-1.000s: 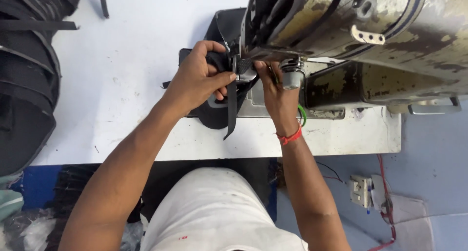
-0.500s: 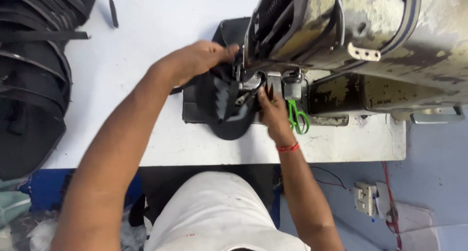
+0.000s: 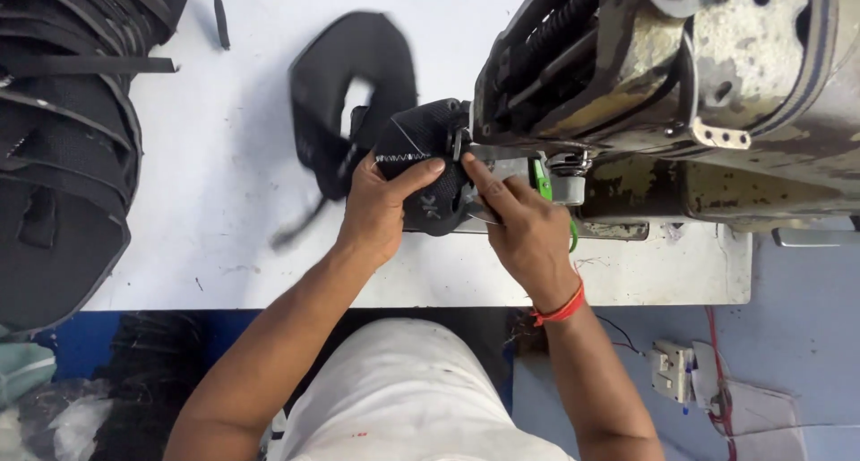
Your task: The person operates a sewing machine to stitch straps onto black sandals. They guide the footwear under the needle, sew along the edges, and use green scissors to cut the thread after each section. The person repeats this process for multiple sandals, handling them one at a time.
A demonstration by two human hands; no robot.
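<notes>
A black padded fabric piece [image 3: 345,94] with a curved cut-out lies on the white table [image 3: 242,246], its near end folded up at the sewing machine [image 3: 663,85]. My left hand [image 3: 381,206] grips that folded black end, thumb on top. My right hand [image 3: 524,224] presses the fabric's edge with its fingertips right beside the machine's needle area. A red band circles my right wrist. A thin black strap trails from the piece toward the table's front.
A tall stack of black padded pieces [image 3: 63,138] fills the table's left side. A green-handled tool [image 3: 542,183] lies by the machine base. An electrical box [image 3: 667,371] with wires sits on the blue floor at lower right.
The black piece has been turned and pulled left, now spread out over the table. My left hand came back from the far side to grip the folded end near the needle.
</notes>
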